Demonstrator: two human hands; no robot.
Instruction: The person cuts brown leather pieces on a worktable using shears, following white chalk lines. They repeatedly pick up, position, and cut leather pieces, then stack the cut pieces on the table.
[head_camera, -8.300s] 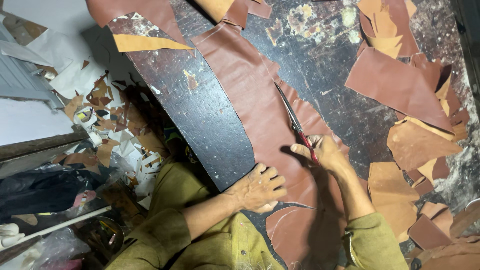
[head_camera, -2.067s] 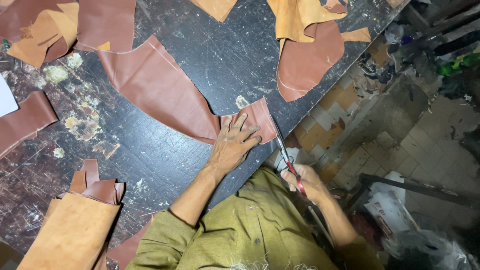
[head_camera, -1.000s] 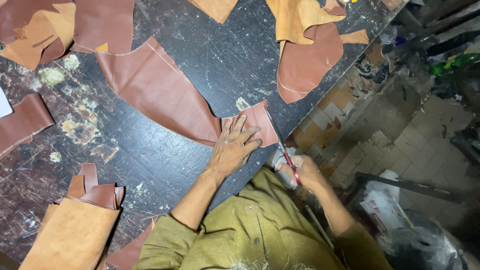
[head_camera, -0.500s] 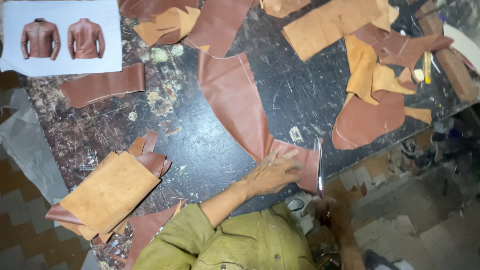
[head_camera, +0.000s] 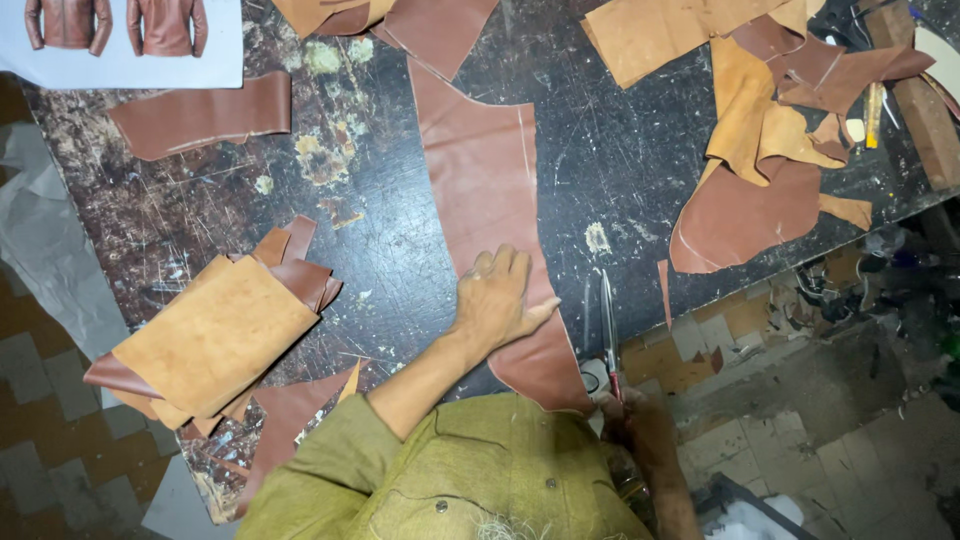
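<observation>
A long brown leather piece (head_camera: 480, 170) lies on the dark scratched worktable (head_camera: 400, 260), running from the top of the view down to the near edge. My left hand (head_camera: 495, 300) lies flat on its lower part, fingers spread, pressing it down. My right hand (head_camera: 640, 430) is at the table's near edge, gripping the red handles of scissors (head_camera: 608, 325). The blades point away from me, just right of the leather piece. A thin leather sliver (head_camera: 664, 290) lies right of the blades.
A folded stack of tan and brown leather (head_camera: 215, 335) sits at the left. More leather offcuts (head_camera: 760, 150) pile at the upper right. A brown strip (head_camera: 200, 115) and a sheet with jacket pictures (head_camera: 130, 40) lie at the upper left. Tiled floor (head_camera: 800, 400) lies beyond the table edge.
The view has shifted and come closer. My left hand stays flat on the leather. The scissors now lie beside the leather's right edge, with my right hand at the handles.
</observation>
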